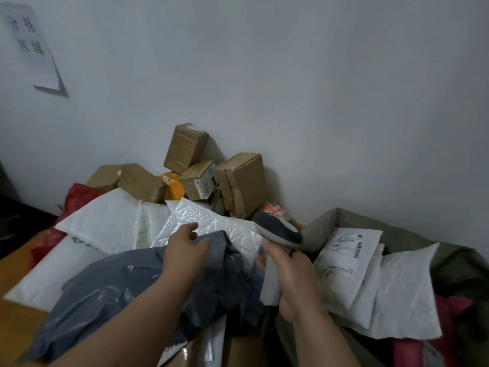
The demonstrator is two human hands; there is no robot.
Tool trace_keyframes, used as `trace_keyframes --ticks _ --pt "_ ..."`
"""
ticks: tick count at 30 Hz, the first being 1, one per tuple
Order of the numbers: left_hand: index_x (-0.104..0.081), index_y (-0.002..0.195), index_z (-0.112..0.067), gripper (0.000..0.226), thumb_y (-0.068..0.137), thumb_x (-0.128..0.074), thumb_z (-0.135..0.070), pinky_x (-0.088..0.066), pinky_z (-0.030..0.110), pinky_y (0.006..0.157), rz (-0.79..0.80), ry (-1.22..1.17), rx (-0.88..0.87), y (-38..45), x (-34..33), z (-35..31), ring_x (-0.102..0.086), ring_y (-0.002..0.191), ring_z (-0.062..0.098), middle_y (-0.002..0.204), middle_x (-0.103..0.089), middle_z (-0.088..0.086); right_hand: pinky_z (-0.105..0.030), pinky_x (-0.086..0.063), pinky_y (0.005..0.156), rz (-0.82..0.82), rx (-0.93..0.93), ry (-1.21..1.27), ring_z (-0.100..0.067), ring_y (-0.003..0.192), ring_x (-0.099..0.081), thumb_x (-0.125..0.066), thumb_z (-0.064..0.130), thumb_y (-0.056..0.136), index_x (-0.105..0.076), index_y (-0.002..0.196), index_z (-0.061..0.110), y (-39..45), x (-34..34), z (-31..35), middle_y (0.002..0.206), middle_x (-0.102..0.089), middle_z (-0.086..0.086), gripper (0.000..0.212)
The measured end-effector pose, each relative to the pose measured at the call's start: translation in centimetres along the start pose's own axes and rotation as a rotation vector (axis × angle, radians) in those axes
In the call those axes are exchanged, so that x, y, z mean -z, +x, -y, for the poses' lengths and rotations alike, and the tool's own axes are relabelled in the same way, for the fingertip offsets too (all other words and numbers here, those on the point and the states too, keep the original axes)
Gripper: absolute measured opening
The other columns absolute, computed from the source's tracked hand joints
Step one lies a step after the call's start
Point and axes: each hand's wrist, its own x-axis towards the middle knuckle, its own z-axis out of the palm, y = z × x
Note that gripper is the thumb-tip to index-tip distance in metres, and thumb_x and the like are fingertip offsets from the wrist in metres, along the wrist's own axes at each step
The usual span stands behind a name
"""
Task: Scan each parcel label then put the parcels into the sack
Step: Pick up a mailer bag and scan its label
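Parcels lay heaped on a wooden table (16, 263) against the wall — cardboard boxes (239, 181) at the back, white padded mailers (105, 223) in front, a grey poly bag (105, 295) nearest the person. In the head view, the only 1 given, the left hand (182, 250) reached over the grey poly bag with fingers loosely spread, touching its upper edge and that of a crinkled white mailer (209, 221), gripping nothing firmly. The right hand (288, 271) was curled round the handle of a scanner (280, 230), its head pointing forward. The sack (412, 229) stood open at right, with labelled white parcels (344, 263) already inside. The grey bag looked soft, light and slick — likely best pinched at a gathered fold near its top, since flat film would slip.
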Motion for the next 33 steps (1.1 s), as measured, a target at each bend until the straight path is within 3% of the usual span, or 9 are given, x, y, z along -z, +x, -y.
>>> trace_keyframes --ticks 3,6,11,15,21,25,30,33 --pt "-0.052 0.139 -0.023 0.049 0.092 -0.066 -0.021 -0.054 0.039 0.082 -0.010 0.031 0.009 2.0 3.8 1.2 -0.060 0.102 0.022 0.128 -0.059 0.004 -0.035 -0.062 0.079 0.093 -0.054 -0.018 -0.021 0.088 -0.077 -0.079 0.027 0.085 -0.070 0.109 0.014 -0.5 -4.0 -1.0 0.094 -0.078 -0.007 0.029" --pt "-0.051 0.140 -0.022 0.050 0.092 -0.066 -0.023 -0.054 0.047 0.093 0.036 0.143 0.024 3.9 7.4 2.8 -0.059 0.114 0.027 0.134 -0.058 0.005 -0.037 -0.062 0.084 0.100 -0.107 -0.059 -0.020 0.091 -0.075 -0.078 0.028 0.085 -0.068 0.105 0.022 -0.9 -7.8 -2.6 0.104 -0.074 -0.006 0.023" --pt "-0.050 0.141 -0.024 0.051 0.092 -0.065 -0.026 -0.051 0.045 0.098 0.105 0.246 0.077 7.2 12.0 5.8 -0.055 0.120 0.027 0.137 -0.054 0.004 -0.026 -0.059 0.060 0.036 -0.101 -0.100 -0.020 0.081 -0.075 -0.077 0.025 0.086 -0.069 0.101 0.014 -0.7 -12.9 -4.4 0.096 -0.074 -0.010 0.019" --pt "-0.052 0.139 -0.022 0.050 0.090 -0.064 -0.027 -0.050 0.043 0.098 0.157 0.287 0.093 9.5 13.7 7.5 -0.055 0.120 0.026 0.136 -0.055 0.004 -0.033 -0.060 0.062 0.039 -0.125 -0.120 -0.022 0.074 -0.073 -0.077 0.025 0.086 -0.070 0.094 0.009 -0.1 -16.1 -5.2 0.079 -0.072 -0.009 0.018" --pt "-0.050 0.143 -0.016 0.052 0.093 -0.062 -0.024 -0.046 0.035 0.099 0.276 0.283 0.108 12.5 12.8 8.4 -0.056 0.123 0.025 0.139 -0.056 0.005 -0.032 -0.056 0.058 0.031 -0.144 -0.158 -0.019 0.063 -0.069 -0.077 0.030 0.085 -0.073 0.093 0.009 1.2 -18.0 -6.3 0.071 -0.072 -0.008 0.023" --pt "-0.047 0.145 -0.016 0.052 0.095 -0.061 -0.022 -0.045 0.034 0.101 0.328 0.256 0.121 14.3 10.7 7.5 -0.055 0.124 0.025 0.141 -0.056 0.004 -0.032 -0.059 0.061 -0.023 -0.120 -0.186 -0.018 0.073 -0.075 -0.079 0.037 0.083 -0.073 0.094 0.018 2.8 -17.5 -6.2 0.076 -0.077 -0.002 0.023" --pt "-0.048 0.144 -0.014 0.049 0.097 -0.059 -0.023 -0.041 0.032 0.095 0.283 0.155 0.201 16.7 8.4 7.0 -0.053 0.125 0.027 0.141 -0.055 0.007 -0.028 -0.057 0.058 -0.027 -0.129 -0.178 -0.013 0.070 -0.075 -0.078 0.036 0.083 -0.073 0.090 0.020 5.0 -17.2 -5.8 0.077 -0.078 0.000 0.018" --pt "-0.046 0.146 -0.015 0.048 0.101 -0.054 -0.028 -0.041 0.037 0.100 0.249 0.048 0.282 18.4 6.9 6.5 -0.049 0.130 0.030 0.145 -0.051 0.008 -0.027 -0.055 0.061 -0.009 -0.120 -0.163 -0.010 0.069 -0.074 -0.078 0.034 0.083 -0.075 0.089 0.019 6.4 -17.7 -5.5 0.079 -0.078 0.000 0.017"
